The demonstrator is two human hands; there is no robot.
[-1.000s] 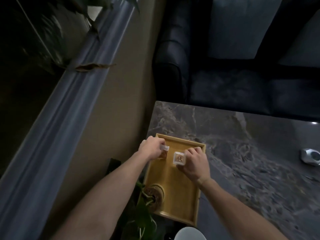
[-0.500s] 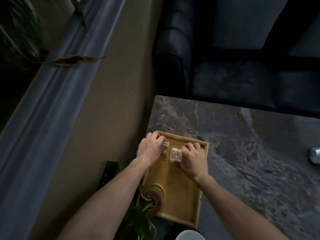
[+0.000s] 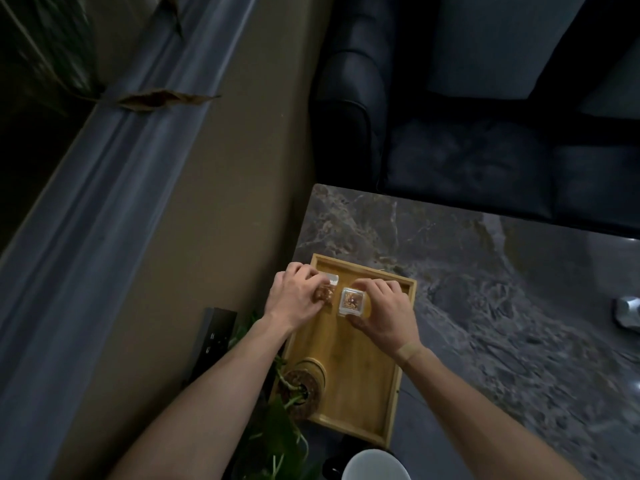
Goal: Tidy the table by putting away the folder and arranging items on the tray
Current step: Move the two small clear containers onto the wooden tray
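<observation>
A wooden tray (image 3: 360,386) lies on the dark marble table (image 3: 485,271) near its left edge. At the tray's far end my left hand (image 3: 294,299) grips a small clear jar (image 3: 327,289) with brown contents. Beside it my right hand (image 3: 384,313) holds a second small clear jar (image 3: 352,301) with a square lid, thumb and fingers around its sides. Both jars sit low over the tray's far end; I cannot tell if they rest on it. A round wooden-rimmed pot (image 3: 304,382) with a green plant stands in the tray's near left corner. No folder is in view.
A dark sofa (image 3: 485,116) stands beyond the table. A silvery object (image 3: 628,311) lies at the table's right edge of view. A white round rim (image 3: 375,465) shows at the bottom. Plant leaves (image 3: 273,438) hang over the tray's near left corner. A black device (image 3: 211,341) stands on the floor.
Both hands have shifted the two jars a little toward the tray's far left end and closer together. My view has tilted slightly.
</observation>
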